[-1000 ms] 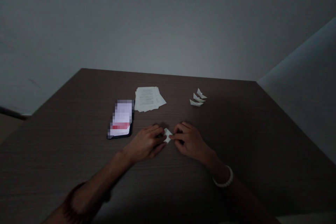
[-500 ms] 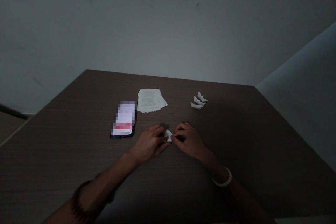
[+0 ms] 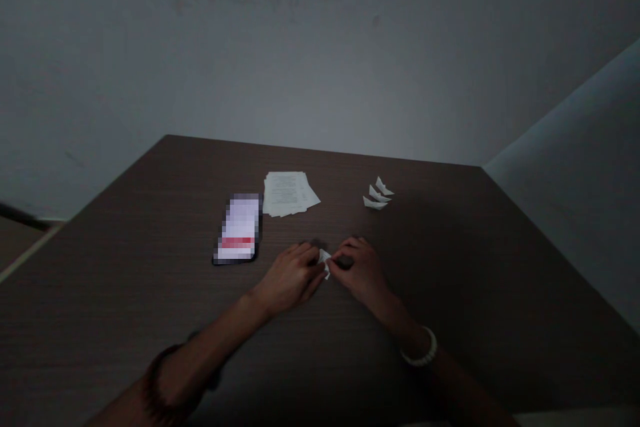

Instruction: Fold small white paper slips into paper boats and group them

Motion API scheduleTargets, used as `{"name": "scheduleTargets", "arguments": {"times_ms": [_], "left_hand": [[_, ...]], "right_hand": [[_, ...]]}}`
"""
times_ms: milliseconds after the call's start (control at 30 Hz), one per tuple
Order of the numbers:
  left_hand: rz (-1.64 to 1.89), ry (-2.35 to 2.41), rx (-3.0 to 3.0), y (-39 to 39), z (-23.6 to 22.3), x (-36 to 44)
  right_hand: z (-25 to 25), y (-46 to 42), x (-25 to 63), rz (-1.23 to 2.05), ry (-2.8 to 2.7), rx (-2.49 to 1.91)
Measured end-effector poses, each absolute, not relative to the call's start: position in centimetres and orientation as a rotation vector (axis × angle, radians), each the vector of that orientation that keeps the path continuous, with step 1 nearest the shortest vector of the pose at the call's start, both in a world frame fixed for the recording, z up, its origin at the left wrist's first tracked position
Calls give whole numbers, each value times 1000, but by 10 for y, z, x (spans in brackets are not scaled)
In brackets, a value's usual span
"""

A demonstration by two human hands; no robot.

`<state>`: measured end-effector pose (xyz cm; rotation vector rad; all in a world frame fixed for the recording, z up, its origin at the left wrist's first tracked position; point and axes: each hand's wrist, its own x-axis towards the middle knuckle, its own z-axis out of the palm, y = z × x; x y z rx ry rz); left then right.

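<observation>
A small folded piece of white paper (image 3: 325, 257) sits between my hands, just above the table. My left hand (image 3: 294, 273) is closed on its left side, covering part of it with the fingers. From the right, my right hand (image 3: 361, 271) pinches the paper's edge between thumb and index finger. The fingertips of both hands nearly meet, so the exact shape of the folds is hard to make out. Beyond my right hand, three small white paper boats (image 3: 377, 197) stand in a close row.
On the dark wooden table (image 3: 150, 227), a stack of printed paper sheets (image 3: 287, 193) lies beyond my left hand. A phone (image 3: 239, 227) with a lit, blurred screen is left of it. A pale wall (image 3: 310, 80) rises behind the table's far edge.
The folded paper has turned a little, and a lower tip of it now shows between my hands. My left fingers have shifted over it; the boats, sheets and phone stay in place.
</observation>
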<state>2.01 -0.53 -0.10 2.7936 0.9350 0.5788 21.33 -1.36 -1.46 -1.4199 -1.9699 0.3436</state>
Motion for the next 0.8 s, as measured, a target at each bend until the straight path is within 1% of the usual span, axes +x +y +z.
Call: {"name": "scheduleTargets", "arguments": {"times_ms": [267,667,800], "left_hand": [[521,947,2786,-6,1,19],[551,929,2796,-6,-3,20],[537,950,2788,-5,-5,22]], "right_hand": [[-16,-17,222,362,-1898,-1417],[-23,-16,225,316,-1813,-1438],[-20,-15,224,355,-1877,-1380]]}}
